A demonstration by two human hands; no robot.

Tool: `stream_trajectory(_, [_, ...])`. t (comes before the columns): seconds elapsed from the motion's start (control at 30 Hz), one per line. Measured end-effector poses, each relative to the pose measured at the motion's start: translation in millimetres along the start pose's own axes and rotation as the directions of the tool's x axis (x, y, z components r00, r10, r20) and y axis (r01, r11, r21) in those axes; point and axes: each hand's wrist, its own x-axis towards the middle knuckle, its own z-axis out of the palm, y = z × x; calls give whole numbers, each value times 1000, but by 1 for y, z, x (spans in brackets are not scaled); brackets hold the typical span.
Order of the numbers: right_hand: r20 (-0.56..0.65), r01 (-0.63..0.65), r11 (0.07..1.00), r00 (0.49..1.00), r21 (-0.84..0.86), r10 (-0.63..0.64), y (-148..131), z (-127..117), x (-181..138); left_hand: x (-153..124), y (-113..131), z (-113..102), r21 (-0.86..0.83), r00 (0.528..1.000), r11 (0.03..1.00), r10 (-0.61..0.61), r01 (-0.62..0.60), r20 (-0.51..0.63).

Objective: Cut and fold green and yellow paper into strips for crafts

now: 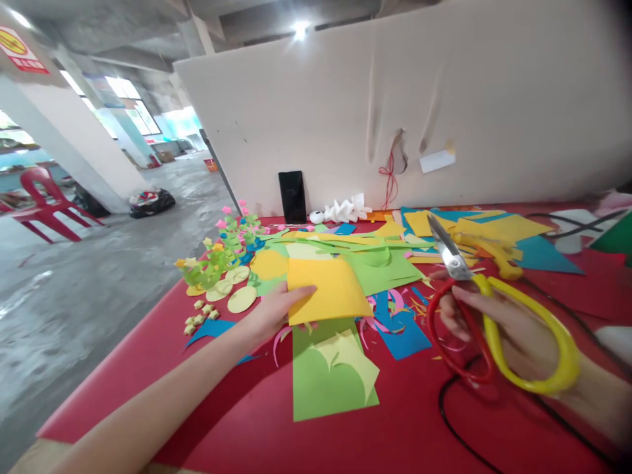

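My left hand [276, 308] grips a square sheet of yellow paper [328, 289] by its left edge, thumb on top and fingers beneath. In my right hand [508, 322] is a pair of scissors [457, 266] with one red and one yellow handle loop, its blades pointing up and away, apart from the yellow paper. The blades look closed together. Below the yellow sheet lies green paper [320, 388] with a cut pale-yellow scrap [353, 359] on it. Blue paper [402, 334] and pink curled strips lie between my two hands.
Small folded stars [197, 319], pale discs [241, 299] and green paper plants [212, 263] stand at the table's left. A phone [293, 197] leans on the white board [320, 118]. A yellow glue gun [488, 253] lies at right, with a black cable [444, 401] nearer me.
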Motion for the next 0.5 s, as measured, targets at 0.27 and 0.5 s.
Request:
stream_trajectory(0.27, [477,-275,937,867,214,145,-20,31,-16,5,18,-5,-238,964,950,150,-202,-218])
stream_trajectory(0.5, [678,-508,752,726,419,113,-6,43,-26,0,26,2,-331,956,919,130,-216,-263])
